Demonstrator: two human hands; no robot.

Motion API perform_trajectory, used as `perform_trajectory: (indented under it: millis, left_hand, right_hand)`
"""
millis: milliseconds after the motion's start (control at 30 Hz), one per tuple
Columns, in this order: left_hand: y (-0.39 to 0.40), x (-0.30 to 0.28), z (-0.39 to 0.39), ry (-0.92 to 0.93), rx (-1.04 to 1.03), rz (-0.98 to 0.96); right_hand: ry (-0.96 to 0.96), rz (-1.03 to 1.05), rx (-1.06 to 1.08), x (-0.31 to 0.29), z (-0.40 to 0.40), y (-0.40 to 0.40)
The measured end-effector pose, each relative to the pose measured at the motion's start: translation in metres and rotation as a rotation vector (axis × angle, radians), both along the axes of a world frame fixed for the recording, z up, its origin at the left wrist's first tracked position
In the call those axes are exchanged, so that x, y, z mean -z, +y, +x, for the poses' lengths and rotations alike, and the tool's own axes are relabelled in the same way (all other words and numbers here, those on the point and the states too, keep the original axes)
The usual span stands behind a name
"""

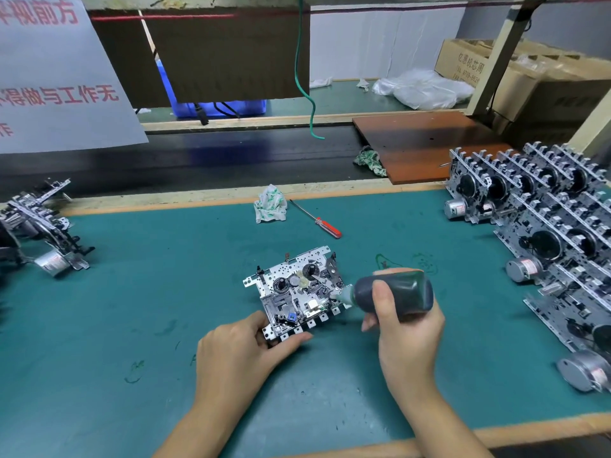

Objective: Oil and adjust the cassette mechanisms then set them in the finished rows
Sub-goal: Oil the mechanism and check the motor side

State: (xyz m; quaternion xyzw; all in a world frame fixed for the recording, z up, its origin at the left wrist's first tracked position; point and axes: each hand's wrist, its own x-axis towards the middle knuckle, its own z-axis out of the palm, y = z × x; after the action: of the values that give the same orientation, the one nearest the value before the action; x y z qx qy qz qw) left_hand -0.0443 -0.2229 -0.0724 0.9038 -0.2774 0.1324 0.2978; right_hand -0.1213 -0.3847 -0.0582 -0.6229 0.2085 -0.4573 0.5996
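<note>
Teal matting covers the workbench. At its right edge stand the finished rows of cassette mechanisms, upright and packed close. A smaller cluster of mechanisms lies far left. Behind, a cardboard box holds contents too unclear to name. At centre 1 cassette mechanism lies flat; the left hand pinches its near edge. The right hand grips a dark oil bottle, nozzle touching the mechanism's right side. A red-handled screwdriver lies beyond.
</note>
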Motion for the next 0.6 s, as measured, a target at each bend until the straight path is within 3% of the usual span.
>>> perform_trajectory:
  millis: [133, 467, 600]
  left_hand:
    - [0.0, -0.001, 0.0, 0.02, -0.002, 0.008]
    - [0.0, -0.001, 0.001, 0.063, -0.019, 0.015]
    - [0.0, 0.0, 0.001, 0.051, -0.029, 0.009]
  right_hand:
    - [-0.025, 0.02, 0.021, -0.008, 0.004, -0.009]
    - [0.189, -0.079, -0.083, -0.016, 0.02, -0.081]
    - [0.407, -0.009, -0.172, -0.001, 0.017, -0.095]
